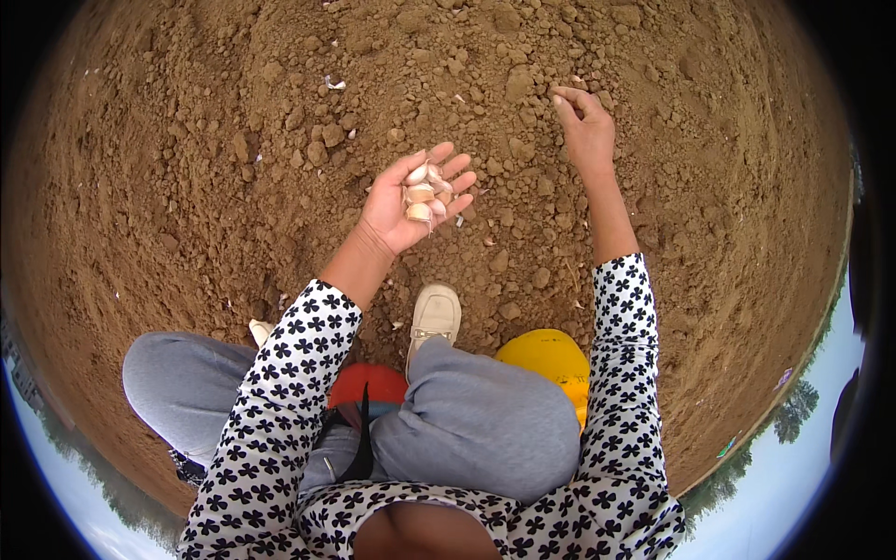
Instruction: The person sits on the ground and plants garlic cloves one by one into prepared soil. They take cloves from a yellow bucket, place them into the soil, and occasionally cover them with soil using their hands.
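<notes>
My left hand (392, 203) is turned palm up and cups several garlic cloves (420, 192). Its fingers are spread a little under the pile, above the loose brown soil (490, 126). To the upper right, my right hand (589, 133) reaches down at the soil with thumb and forefinger brought close together. Whether anything sits between those fingertips is too small to tell. Just beyond that hand, a pinkish clove (577, 79) lies on the ground.
White clove-like bits (334, 84) lie scattered over the cloddy soil. A beige shoe (435, 311) stands below my left hand. Beside my knees are a yellow object (549, 357), perhaps a bucket, and a red one (367, 383). Trees (796, 409) line the field's far edge.
</notes>
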Demonstrator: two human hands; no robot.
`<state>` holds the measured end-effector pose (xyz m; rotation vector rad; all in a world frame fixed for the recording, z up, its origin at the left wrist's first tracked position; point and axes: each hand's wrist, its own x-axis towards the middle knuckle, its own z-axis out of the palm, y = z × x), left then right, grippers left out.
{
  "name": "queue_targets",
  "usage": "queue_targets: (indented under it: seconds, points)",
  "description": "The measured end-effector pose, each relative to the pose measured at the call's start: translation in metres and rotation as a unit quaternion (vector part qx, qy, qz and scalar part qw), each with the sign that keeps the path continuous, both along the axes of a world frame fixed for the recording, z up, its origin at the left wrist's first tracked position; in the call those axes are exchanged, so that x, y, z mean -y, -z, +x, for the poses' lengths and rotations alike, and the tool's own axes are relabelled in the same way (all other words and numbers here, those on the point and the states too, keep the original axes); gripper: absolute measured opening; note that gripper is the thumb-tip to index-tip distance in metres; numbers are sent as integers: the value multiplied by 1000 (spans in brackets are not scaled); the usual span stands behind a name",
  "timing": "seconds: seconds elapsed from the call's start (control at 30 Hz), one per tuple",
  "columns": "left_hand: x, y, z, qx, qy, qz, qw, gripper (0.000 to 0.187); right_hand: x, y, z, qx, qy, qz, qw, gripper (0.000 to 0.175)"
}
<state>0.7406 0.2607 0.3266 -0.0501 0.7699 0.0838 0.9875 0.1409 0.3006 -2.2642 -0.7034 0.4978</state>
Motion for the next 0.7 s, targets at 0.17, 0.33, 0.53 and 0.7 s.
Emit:
queue_targets:
  seconds: [0.17, 0.33, 0.53, 0.7]
  points:
    - [8, -7, 6, 1, 35, -12, 999, 38, 8, -49, -102, -176, -165, 103, 965, 17]
    - [13, -11, 3, 31, 73, -16, 997, 36, 6, -58, -120, -123, -214, 61, 967, 24]
    - [17, -12, -3, 18, 88, -3, 996, 28, 10, -55, -121, -193, -222, 28, 955, 22]
    - [15, -13, -7, 24, 82, -11, 996, 28, 4, -60, -128, -143, -208, 4, 968, 21]
